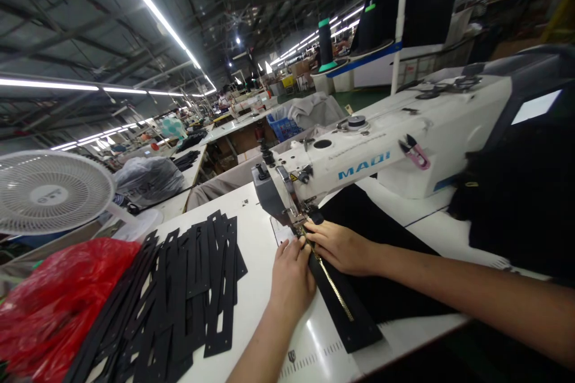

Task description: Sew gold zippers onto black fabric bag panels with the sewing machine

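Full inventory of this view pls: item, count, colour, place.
zipper: 1, gold teeth, running back to needle area
strip under zipper: 1, black, front of machine
fabric panel: 1, black, beneath right forearm
slotted strips: many, black, table left
sewing machine: 1, white/grey, right of centre
snips: 1, pink handles, on machine's side
thread cone: at least 1, black/green, stand above machine
worktable: 1, white, foreground
red bag: 1, red, left
fan: 1 nearby, white, left
grey bag: 1, grey, behind fan
basket: 1, blue, behind machine
lights: several, white, overhead
background: too blurred to count
hands: 2, bare, left and right beside zipper
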Demonstrator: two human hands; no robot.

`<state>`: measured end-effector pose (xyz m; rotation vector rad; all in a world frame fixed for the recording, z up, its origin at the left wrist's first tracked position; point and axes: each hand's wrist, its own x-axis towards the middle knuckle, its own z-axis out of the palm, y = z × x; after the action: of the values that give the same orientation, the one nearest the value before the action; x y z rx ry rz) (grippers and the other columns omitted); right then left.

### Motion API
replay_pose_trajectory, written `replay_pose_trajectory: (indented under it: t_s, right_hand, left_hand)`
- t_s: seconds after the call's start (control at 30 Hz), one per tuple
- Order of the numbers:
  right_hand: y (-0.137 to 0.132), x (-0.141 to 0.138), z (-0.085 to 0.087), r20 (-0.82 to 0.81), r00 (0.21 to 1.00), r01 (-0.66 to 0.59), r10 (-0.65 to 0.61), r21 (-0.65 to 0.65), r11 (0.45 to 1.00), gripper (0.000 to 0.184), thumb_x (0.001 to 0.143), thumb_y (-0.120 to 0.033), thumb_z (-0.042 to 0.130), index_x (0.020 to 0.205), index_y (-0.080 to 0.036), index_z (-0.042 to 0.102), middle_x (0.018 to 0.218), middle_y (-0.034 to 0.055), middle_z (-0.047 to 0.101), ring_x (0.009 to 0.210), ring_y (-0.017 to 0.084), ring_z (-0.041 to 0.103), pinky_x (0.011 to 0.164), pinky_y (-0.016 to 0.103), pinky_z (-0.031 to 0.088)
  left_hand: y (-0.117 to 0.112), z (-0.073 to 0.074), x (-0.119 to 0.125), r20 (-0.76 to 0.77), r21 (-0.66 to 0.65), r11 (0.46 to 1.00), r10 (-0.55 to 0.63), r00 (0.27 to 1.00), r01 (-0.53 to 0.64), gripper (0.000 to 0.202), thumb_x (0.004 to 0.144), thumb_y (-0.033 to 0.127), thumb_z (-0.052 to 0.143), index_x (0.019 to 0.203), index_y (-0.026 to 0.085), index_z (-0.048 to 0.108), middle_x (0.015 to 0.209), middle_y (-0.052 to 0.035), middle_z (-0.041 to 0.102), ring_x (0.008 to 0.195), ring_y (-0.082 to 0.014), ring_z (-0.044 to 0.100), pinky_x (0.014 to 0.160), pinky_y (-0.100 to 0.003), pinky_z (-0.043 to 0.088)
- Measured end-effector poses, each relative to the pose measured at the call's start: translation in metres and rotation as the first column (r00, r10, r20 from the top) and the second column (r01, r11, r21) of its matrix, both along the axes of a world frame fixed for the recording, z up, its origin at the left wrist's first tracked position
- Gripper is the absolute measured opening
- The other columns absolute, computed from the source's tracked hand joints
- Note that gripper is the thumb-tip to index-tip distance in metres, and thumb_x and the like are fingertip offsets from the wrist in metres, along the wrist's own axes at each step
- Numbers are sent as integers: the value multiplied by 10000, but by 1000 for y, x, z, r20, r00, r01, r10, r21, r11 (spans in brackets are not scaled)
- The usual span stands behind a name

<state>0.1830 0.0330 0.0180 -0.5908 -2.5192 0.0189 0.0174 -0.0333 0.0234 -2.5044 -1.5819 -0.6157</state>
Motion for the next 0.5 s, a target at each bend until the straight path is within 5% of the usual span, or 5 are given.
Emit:
replay_pose_trajectory:
  t_s: [0.23, 0.37, 0.5]
  right_hand:
    - [-24, 9, -2, 29, 994, 100, -103, 68, 993, 281, 888, -87, 315, 792, -115, 577, 792, 110, 557, 740, 241, 508, 649, 416, 459]
    - [-66, 31, 4, 21, 999, 29, -28, -63, 998, 257, 818, -106, 416, 992, -104, 605, 1085, 167, 569, 998, 281, 520, 865, 468, 450]
    - [-95, 46, 6, 97, 993, -45, 62, -177, 983, 619, 726, -220, 546, 1303, -22, 438, 1366, 211, 395, 1260, 312, 368, 1013, 426, 396]
  left_hand:
    - [-17, -1, 3, 34, -13, 1000, -2, 999, 3, 480, 649, 38, 441, 1097, 113, 596, 1188, -128, 603, 1108, -271, 545, 969, -493, 444]
    - [-29, -5, 10, 47, 13, 999, 38, 998, -39, 434, 690, 27, 420, 1074, 93, 611, 1171, -140, 615, 1076, -262, 574, 970, -460, 458]
    - [-34, -8, 16, 54, 34, 998, 56, 997, -58, 390, 726, 22, 430, 1061, 103, 615, 1154, -135, 627, 1058, -256, 588, 960, -447, 472]
